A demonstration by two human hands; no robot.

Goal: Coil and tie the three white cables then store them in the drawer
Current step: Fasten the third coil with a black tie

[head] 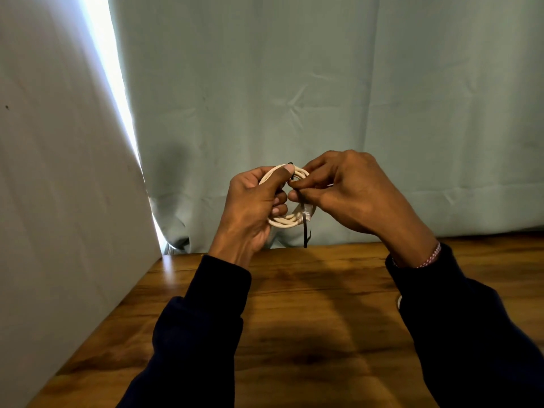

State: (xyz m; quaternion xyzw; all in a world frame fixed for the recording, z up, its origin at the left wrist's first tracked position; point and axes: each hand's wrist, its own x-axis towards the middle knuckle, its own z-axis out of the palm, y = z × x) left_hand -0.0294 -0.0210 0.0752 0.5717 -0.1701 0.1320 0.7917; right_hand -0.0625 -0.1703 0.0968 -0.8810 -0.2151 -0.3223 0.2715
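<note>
Fingertips [293,197] of right hand [350,192] pinched narrow on a thin black tie [305,228], right at the top edge of the coiled white cable [284,221]. Tie's loose tail hangs straight down from the pinch, past the coil's bottom arc, ending just above the far edge of the wooden table [309,304]. A short black bit also shows on top of the coil, beside the left thumb.

Left hand [253,213] closed round the coil's left side: thumb pressed flat over the top strands, other fingers curled thru the middle of the loop. Coil is upright, several turns stacked together, held in the air betw both hands, well above the tabletop & not touching it. A clear plug end lies against the lower right of the coil, next to the hanging tie.

Both forearms in dark navy sleeves [206,313]. Right wrist has a red-&-white braided band [430,257]. A small white sliver peeks out beside the right sleeve, too little visible to tell what it is.

Behind: pale green curtain [323,83] across the back, white panel [59,201] on the left w/ a bright strip of light betw them.
</note>
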